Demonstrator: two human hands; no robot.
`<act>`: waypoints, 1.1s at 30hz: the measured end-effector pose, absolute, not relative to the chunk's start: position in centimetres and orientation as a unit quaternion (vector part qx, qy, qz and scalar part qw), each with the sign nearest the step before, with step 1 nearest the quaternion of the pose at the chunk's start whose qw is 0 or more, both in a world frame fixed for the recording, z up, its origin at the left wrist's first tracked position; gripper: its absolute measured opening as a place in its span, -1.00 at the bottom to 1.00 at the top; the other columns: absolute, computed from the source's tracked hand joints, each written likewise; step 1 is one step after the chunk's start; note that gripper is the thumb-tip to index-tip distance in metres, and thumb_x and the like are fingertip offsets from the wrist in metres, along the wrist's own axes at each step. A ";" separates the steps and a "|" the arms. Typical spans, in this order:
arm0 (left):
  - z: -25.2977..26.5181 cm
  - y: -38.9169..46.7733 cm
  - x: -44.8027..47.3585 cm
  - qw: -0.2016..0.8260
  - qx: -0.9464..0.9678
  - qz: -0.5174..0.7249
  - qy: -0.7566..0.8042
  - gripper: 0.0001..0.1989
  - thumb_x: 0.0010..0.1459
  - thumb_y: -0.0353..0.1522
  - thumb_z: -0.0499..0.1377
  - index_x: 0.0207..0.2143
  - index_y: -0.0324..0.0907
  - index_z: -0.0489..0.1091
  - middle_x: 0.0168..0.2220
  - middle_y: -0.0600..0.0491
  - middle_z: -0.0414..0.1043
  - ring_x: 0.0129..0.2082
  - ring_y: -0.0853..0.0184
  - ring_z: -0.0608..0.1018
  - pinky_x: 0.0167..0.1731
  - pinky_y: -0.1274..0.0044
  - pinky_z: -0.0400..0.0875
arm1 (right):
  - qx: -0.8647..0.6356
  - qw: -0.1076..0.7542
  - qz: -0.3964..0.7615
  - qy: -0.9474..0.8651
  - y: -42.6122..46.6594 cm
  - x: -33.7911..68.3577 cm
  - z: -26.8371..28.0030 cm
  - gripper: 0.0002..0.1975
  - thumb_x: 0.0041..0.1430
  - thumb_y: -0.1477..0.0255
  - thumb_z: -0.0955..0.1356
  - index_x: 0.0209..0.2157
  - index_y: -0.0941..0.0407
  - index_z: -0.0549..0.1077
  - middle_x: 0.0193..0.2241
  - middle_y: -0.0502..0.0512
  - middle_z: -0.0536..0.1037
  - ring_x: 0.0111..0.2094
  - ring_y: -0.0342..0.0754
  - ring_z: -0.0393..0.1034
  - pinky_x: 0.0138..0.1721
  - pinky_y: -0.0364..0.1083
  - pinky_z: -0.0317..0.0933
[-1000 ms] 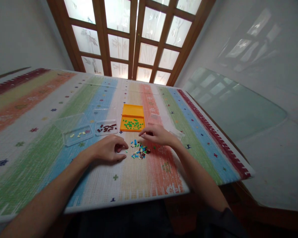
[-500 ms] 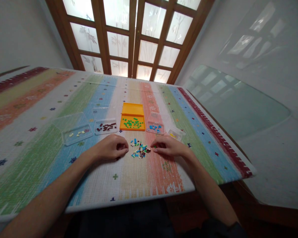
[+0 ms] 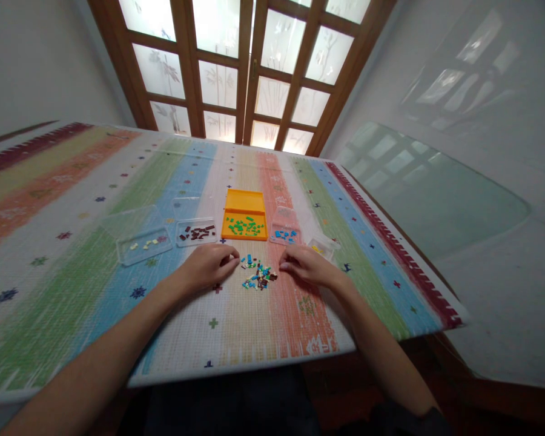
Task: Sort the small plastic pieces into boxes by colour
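Two bare hands rest low over the tablecloth (image 3: 249,330), facing each other, and both are partly closed. The left hand (image 3: 213,265) has its fingers curled inward, with the thumb laid near the index finger. The right hand (image 3: 305,264) is bent in a similar manner, its thumb and forefinger close together. Whether some tiny piece is pinched in either hand, I cannot tell, because the fingertips are small and shaded. The palms are turned down and hidden.

Between the hands lies a loose pile of small bricks (image 3: 260,276), mixed of blue, green, brown and pale colours; the single shapes are difficult to separate. Both hands are just beside this pile.

Straight beyond the gap of the hands stands an orange box (image 3: 245,200), opened, with green pieces (image 3: 243,226) in its nearer half. Just beyond the left hand is a clear box (image 3: 181,244) with brown pieces (image 3: 200,232), and farther to its left another clear tray (image 3: 131,262) carries a few pale pieces (image 3: 151,243). Beyond the right hand, a transparent case (image 3: 279,243) contains blue pieces (image 3: 279,234); beside it, a small container (image 3: 329,245) with yellow pieces (image 3: 317,249) is partly covered by this hand. The see-through lids show only faintly. The left forearm is cut by the lower picture edge.
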State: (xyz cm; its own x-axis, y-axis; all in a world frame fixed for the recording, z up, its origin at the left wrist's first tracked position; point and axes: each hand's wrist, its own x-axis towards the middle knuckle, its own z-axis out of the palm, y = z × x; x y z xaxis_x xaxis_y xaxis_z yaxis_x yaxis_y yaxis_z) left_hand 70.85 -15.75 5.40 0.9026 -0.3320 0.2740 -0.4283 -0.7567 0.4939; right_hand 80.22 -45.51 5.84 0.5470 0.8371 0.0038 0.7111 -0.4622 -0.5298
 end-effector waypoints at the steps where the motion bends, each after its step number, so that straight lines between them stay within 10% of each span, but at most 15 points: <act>1: 5.2 -15.8 71.0 0.271 0.936 0.091 -0.204 -0.77 0.31 -0.32 0.09 -0.29 -0.17 0.54 -0.49 0.03 0.53 -0.49 0.34 0.48 -0.40 0.50 0.31 | -0.849 0.241 0.127 -0.452 -45.2 80.2 5.9 -0.89 0.39 0.45 0.35 -0.28 0.13 0.45 -0.29 0.13 0.58 -0.26 -0.05 0.42 -0.18 -0.08 0.24; 33: 5.1 -15.5 71.0 0.133 0.949 0.148 -0.244 -0.70 0.36 -0.36 -0.02 -0.33 -0.18 0.48 -0.42 0.01 0.49 -0.43 0.31 0.47 -0.40 0.47 0.23 | -0.841 0.137 0.006 -0.524 -40.2 80.3 6.2 -0.87 0.34 0.45 0.41 -0.15 0.07 0.64 -0.21 0.14 0.58 -0.25 -0.06 0.43 -0.28 -0.12 0.18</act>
